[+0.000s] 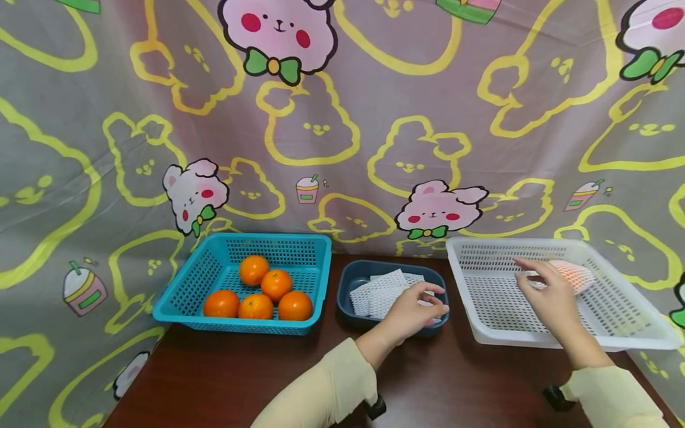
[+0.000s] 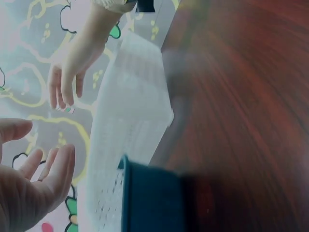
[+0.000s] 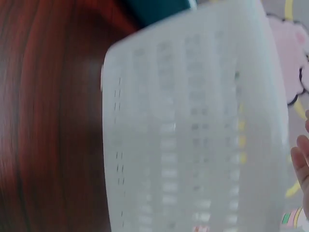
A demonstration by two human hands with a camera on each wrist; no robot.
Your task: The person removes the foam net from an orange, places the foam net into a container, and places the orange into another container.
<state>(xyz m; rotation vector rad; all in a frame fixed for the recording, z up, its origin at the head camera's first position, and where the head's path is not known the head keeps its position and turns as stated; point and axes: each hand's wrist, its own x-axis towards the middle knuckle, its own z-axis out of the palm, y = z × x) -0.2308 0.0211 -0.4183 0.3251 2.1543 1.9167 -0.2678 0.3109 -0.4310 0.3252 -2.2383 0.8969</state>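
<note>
My left hand (image 1: 409,312) hovers over a small dark blue basin (image 1: 348,270) holding several white foam net sleeves (image 1: 385,294). Its fingers are loosely bent with nothing between them, and the left wrist view shows the same left hand (image 2: 36,179) bare. Above the white basket (image 1: 503,342) hangs my right hand (image 1: 551,294), fingers relaxed and apart. Just behind it an orange in a white foam net (image 1: 575,275) lies in that basket, partly hidden by the hand. In the right wrist view only fingertips of the right hand (image 3: 303,157) show.
A turquoise basket (image 1: 182,321) at the left holds several bare oranges (image 1: 255,307). All three containers stand in a row on a dark reddish-brown table (image 1: 214,374). A cartoon-print curtain (image 1: 342,131) hangs right behind them.
</note>
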